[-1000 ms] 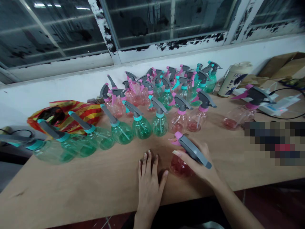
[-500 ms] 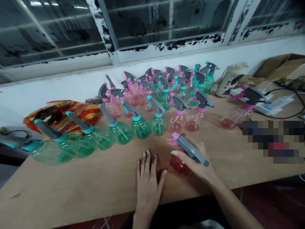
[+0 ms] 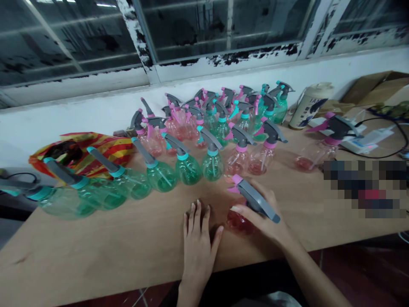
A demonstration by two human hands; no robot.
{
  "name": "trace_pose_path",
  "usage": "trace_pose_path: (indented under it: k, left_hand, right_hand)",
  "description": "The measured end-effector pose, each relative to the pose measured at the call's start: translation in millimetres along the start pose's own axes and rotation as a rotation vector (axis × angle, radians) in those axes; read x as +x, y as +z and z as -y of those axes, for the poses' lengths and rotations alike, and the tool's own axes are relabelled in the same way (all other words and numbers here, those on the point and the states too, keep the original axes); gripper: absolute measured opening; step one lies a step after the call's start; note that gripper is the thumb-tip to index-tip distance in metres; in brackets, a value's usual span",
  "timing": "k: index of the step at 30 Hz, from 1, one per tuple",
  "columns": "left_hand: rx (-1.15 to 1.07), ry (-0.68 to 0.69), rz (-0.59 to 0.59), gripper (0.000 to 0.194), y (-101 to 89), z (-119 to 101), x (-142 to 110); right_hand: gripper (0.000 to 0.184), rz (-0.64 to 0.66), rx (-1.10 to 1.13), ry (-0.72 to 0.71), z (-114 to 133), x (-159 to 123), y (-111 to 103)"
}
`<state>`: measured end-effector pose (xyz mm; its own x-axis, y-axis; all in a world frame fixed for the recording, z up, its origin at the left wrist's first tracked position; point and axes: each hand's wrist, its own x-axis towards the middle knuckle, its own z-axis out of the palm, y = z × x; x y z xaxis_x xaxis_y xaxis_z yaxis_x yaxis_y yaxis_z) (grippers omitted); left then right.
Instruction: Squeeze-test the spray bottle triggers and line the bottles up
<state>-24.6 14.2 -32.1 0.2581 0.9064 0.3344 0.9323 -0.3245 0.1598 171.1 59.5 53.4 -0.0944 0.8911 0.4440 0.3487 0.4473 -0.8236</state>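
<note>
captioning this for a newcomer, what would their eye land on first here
Probably the row of green spray bottles running from the left to the middle of the table, with a mixed cluster of bottles behind. Next, the pink spray bottle in the right hand, the left hand resting beside it. A striped bag also stands out at the left, behind the row.

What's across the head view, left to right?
Striped bag → left hand → pink-nozzled spray bottle gripped by the right hand → cream flask → cardboard box.
</note>
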Motion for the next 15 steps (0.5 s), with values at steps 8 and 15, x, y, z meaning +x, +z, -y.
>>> trace_pose_path:
  k: [8,15]
  left_hand:
    - [0.012,0.006,0.001,0.051,0.0,-0.4,0.5]
    - [0.014,0.02,-0.012,0.052,0.8,0.3,-0.2]
  right_hand:
    - [0.017,0.01,-0.015,-0.028,4.0,2.3,0.3]
    - [0.023,0.041,0.0,-0.036,2.9,3.5,3.9]
